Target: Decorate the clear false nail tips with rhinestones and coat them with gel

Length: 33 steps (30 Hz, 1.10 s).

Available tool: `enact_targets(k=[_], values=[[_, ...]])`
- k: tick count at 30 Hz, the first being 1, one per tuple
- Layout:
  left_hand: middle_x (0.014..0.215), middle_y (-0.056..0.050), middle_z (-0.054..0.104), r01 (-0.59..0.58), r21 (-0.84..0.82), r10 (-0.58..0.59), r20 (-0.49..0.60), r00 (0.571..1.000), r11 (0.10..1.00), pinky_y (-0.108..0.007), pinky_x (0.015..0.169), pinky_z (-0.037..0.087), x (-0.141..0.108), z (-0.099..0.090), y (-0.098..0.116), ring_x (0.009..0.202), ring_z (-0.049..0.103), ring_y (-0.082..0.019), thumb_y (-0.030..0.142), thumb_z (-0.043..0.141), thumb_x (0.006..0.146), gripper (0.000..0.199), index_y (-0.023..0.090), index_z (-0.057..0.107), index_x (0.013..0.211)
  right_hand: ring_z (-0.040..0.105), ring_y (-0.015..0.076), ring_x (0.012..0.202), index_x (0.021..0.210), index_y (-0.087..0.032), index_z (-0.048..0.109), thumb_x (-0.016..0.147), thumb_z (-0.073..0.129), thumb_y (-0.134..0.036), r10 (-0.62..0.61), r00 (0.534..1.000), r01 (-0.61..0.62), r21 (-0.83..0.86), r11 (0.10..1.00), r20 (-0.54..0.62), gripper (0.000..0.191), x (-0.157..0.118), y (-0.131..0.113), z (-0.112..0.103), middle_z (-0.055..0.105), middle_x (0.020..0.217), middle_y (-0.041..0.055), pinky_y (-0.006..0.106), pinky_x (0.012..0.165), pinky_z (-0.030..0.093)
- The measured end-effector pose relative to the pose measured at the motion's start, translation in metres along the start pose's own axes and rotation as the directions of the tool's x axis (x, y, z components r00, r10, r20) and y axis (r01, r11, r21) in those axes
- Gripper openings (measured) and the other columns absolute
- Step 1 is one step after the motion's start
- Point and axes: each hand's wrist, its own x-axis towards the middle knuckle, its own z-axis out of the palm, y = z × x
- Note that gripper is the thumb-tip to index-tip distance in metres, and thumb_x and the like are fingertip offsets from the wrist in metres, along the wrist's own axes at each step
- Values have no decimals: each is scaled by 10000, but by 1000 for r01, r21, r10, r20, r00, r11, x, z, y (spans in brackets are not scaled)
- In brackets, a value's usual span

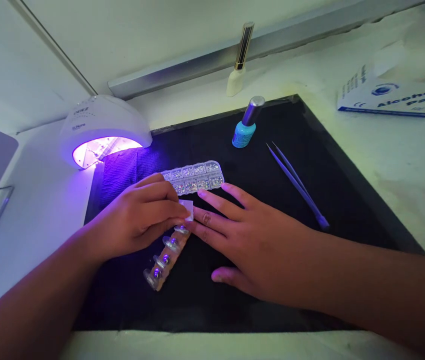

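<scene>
The left hand was closed in a pinch on a small white square, which sat between its fingers and the outstretched fingertips of the right hand. The right hand lay palm down and open, gripping nothing, its fingers spread to the left over a black mat; its middle fingertip met the edge of the square. Just below the left fingertips, a display strip ran at a slant toward the near side, carrying clear nail-shaped tips and shiny round pieces. On the far side of the hands lay a clear compartment case of tiny sparkling stones, its near edge beside the ring and little fingertips. To the far left, a white lamp glowed violet over a ridged cloth. Tweezers lay on the right of the mat, points to the far side, and a turquoise bottle stood near its far edge. Beyond the mat stood a cream bottle, with an alcohol pads box to the far right
</scene>
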Motion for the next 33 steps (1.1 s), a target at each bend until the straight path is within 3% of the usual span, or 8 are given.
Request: enact_targets(k=[8,25,30,33], values=[[848,-43,602,25,-11,-25,27,999,1000,-256,718,443,2,3,-2,796,523,-141,152,568,954,143,135,664,1059,457,340,1316,1368,-144,552,887,550,-584,6,1000,-6,0,1000,13,652,1,-1,-1,562,1441,107,541,1105,286],[846,-62,599,-96,190,98,-1,995,977,-302,679,407,-3,0,-5,753,478,-159,78,579,911,110,109,634,1001,447,349,1335,1398,-152,526,891,548,-579,13,1000,-13,9,1000,9,663,1,0,0,512,1494,96,558,1102,281],[826,-35,590,-91,149,103,-73,992,985,-275,675,409,0,1,-2,738,473,-136,103,598,913,115,130,640,1016,445,354,1338,1376,-160,551,886,555,-582,13,1000,-14,16,1000,16,647,2,-1,0,523,1484,101,565,1096,292],[828,-36,589,-99,115,104,-45,994,988,-279,685,416,2,2,1,754,477,-144,106,573,927,110,150,634,1007,443,360,1338,1362,-145,561,890,546,-584,9,1000,-9,9,1000,27,644,2,-1,-1,520,1484,115,569,1101,284]])
